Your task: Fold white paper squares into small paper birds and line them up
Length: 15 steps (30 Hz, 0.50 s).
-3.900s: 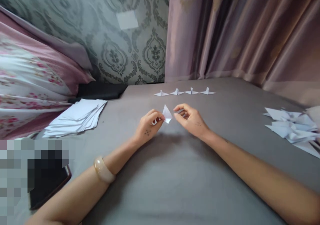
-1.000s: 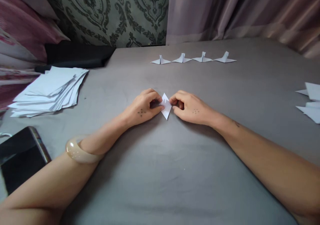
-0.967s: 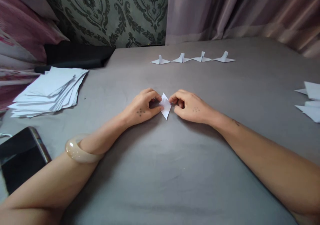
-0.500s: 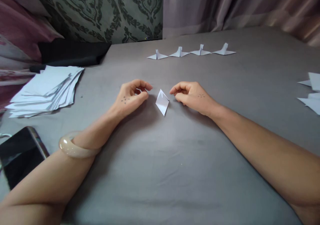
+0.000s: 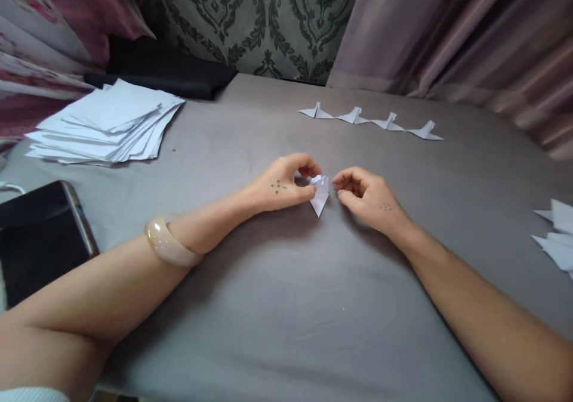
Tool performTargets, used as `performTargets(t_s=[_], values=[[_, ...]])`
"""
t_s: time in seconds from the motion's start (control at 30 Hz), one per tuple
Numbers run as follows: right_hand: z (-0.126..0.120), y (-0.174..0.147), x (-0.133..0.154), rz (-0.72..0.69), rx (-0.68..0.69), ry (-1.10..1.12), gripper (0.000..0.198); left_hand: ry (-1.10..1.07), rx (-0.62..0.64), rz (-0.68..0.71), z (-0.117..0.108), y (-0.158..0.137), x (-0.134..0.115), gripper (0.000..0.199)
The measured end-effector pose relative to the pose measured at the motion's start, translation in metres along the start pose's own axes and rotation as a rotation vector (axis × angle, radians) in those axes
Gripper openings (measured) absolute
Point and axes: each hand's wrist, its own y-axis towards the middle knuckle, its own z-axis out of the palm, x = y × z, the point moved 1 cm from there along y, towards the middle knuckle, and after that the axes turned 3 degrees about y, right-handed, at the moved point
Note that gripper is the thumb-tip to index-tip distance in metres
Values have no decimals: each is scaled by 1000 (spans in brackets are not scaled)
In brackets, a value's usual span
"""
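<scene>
A small white folded paper point(image 5: 320, 201), kite-shaped with its point toward me, lies between my hands. My left hand point(image 5: 286, 182) has its thumb over the paper's left side and its fingertips at the top edge, gripping it lightly. Just off the paper's right edge is my right hand point(image 5: 369, 198), its fingers bent and apart from the thumb, with nothing in them. At the back stand several finished folded paper birds point(image 5: 353, 116) in a row, wings spread and wing tips close together.
A messy stack of white paper sheets point(image 5: 111, 118) sits at the left, before a folded black cloth point(image 5: 179, 75). A phone point(image 5: 42, 235) lies near my left forearm. More folded paper pieces point(image 5: 559, 250) are at the right edge. Grey cloth point(image 5: 286, 306) covers the surface.
The view has turned and tilted, shifting the scene. My left hand has moved right onto the folded paper. My right hand stays close beside it.
</scene>
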Motion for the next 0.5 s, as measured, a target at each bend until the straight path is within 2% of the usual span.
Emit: performTargets(t_s=[0.13,0.3,0.5], values=[[3,-1,3,14,-31,82,13,30,-18,69,8,0,1,19],[7,-4,6,-6,-39,93,12,18,-27,30,11,1,0,10],[7,-5,9,-16,-31,50,12,39,-40,31,14,2,1,10]])
